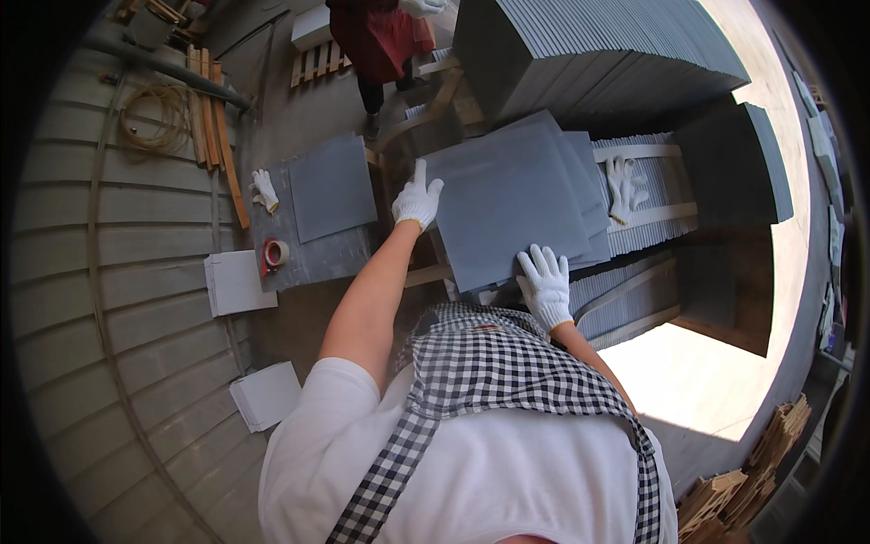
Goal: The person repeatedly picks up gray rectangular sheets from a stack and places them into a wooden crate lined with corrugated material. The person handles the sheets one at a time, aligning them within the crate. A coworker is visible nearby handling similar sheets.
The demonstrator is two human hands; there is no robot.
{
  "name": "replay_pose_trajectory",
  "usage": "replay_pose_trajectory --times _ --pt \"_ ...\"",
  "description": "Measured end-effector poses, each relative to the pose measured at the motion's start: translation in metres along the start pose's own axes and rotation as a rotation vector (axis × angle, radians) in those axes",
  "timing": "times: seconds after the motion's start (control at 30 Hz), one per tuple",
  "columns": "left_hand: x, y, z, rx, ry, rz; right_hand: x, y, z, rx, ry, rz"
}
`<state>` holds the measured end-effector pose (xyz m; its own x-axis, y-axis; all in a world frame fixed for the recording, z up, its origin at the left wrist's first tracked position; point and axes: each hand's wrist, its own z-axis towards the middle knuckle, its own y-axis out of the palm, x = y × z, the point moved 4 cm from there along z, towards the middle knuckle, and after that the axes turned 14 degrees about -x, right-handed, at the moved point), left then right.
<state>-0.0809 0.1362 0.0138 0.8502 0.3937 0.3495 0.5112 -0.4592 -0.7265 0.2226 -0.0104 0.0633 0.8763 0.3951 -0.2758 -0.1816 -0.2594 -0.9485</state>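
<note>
A large square grey slab (507,204) lies in front of me on top of other grey slabs, which stick out at its right side. My left hand (418,198), in a white knit glove, grips its left edge; the thumb is on top and some fingers are hidden. At the near right edge, my right hand (546,281), also gloved in white, rests with fingers spread on the slab's surface. To the left, another grey slab (333,189) lies flat on a grey table (308,258).
A white glove (264,190) and a tape roll (275,254) lie on the left table. More gloves (623,189) rest on strapped slabs to the right. A tall slab stack (598,63) stands at far right. Beyond, a person in a red apron (381,41) stands near a pallet (317,63).
</note>
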Motion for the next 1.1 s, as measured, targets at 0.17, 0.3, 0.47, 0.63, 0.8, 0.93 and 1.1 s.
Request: replay_pose_trajectory --times 0.17,0.3,0.47,0.63,0.8,0.93,1.1 --pt "0.0 0.002 -0.007 -0.033 -0.022 -0.029 0.001 0.003 0.002 -0.016 -0.001 -0.014" --pt "0.0 0.019 -0.027 -0.052 0.016 -0.035 0.002 0.01 0.002 -0.05 0.01 -0.048" --pt "0.006 0.037 -0.062 -0.129 0.051 -0.054 0.001 0.016 0.002 -0.089 0.024 -0.077" --pt "0.006 0.047 -0.075 -0.108 0.037 -0.065 0.002 0.02 0.004 -0.098 0.005 -0.105" --pt "0.004 0.047 -0.078 -0.091 0.037 -0.067 0.005 0.027 0.003 -0.122 0.024 -0.124" --pt "0.008 0.047 -0.076 -0.093 0.049 -0.076 0.006 0.028 0.001 -0.119 0.035 -0.12" --pt "-0.007 0.055 -0.073 -0.045 0.052 -0.084 -0.001 0.022 0.008 -0.158 0.011 -0.103"
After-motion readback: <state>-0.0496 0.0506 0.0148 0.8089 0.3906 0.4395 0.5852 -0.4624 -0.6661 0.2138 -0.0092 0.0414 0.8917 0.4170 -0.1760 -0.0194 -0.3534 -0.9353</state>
